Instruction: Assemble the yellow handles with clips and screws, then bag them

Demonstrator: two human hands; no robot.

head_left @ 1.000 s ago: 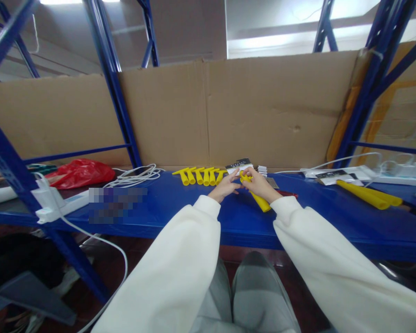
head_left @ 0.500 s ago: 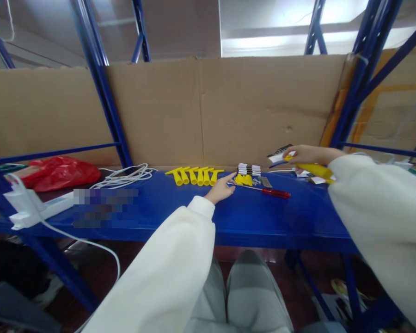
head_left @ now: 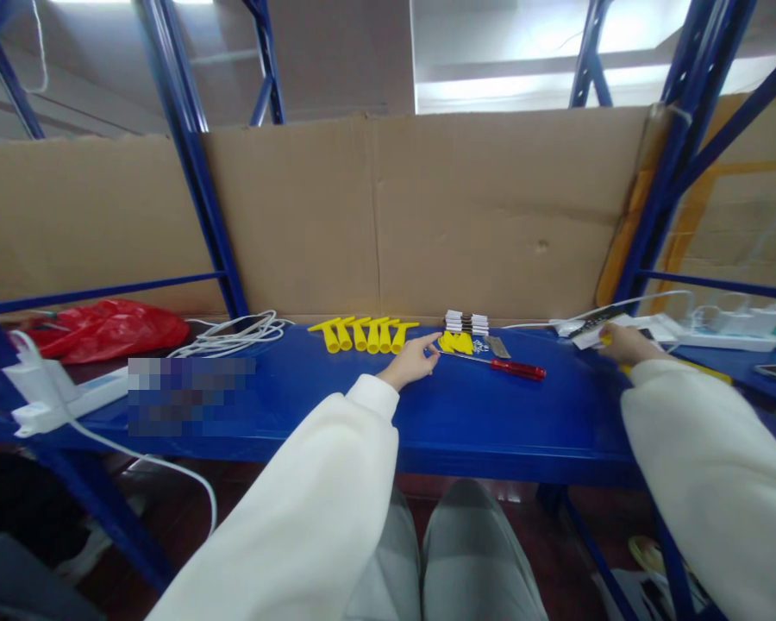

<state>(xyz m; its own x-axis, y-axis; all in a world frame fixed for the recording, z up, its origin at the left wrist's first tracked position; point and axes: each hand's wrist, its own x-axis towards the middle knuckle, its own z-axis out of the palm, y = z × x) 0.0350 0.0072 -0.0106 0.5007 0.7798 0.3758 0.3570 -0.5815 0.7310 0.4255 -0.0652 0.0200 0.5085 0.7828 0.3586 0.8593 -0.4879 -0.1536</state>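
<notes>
1. The yellow tool with a printed card [head_left: 591, 324] lies at the fingertips of the right hand [head_left: 626, 347], towards the right end of the blue bench [head_left: 491, 418]; the card sits at ten o'clock from that hand.
2. That hand's fingers are narrowed over the yellow part [head_left: 605, 340]; whether they grip it I cannot tell.
3. At three o'clock from it, more yellow [head_left: 711, 372] shows past the sleeve; a white power strip [head_left: 728, 341] lies at two.
4. The left hand [head_left: 412, 362] has its index finger extended, thumb apart, just beside small yellow pieces [head_left: 457, 343] at two o'clock.
5. From the left hand: a red-handled screwdriver [head_left: 517, 370] at three, a white stack [head_left: 466, 323] at one to two, yellow T-shaped handles [head_left: 380, 336] in a row at ten.
6. Farther off, at nine to ten: a coiled white cable [head_left: 246, 335], then a red bag [head_left: 113, 332].
</notes>
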